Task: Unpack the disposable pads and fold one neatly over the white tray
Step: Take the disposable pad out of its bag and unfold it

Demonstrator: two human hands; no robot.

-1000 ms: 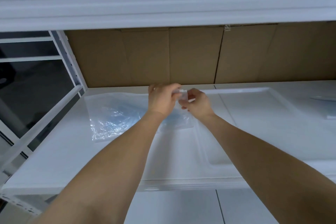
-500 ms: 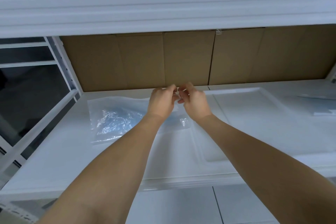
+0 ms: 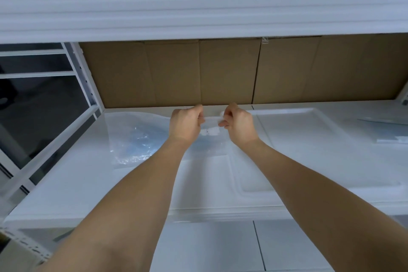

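white tray (image 3: 254, 185) nearest, on shelf | left hand (image 3: 186, 123) and right hand (image 3: 239, 125) each pinch far edge of clear pad bag (image 3: 141, 139), strip stretched left-right between them | blue pads lie left of hands | cardboard boxes (image 3: 220, 73) behind

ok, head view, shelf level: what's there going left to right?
Clear plastic bag of pads → left hand → right hand → white tray → flat clear packet at the right edge.
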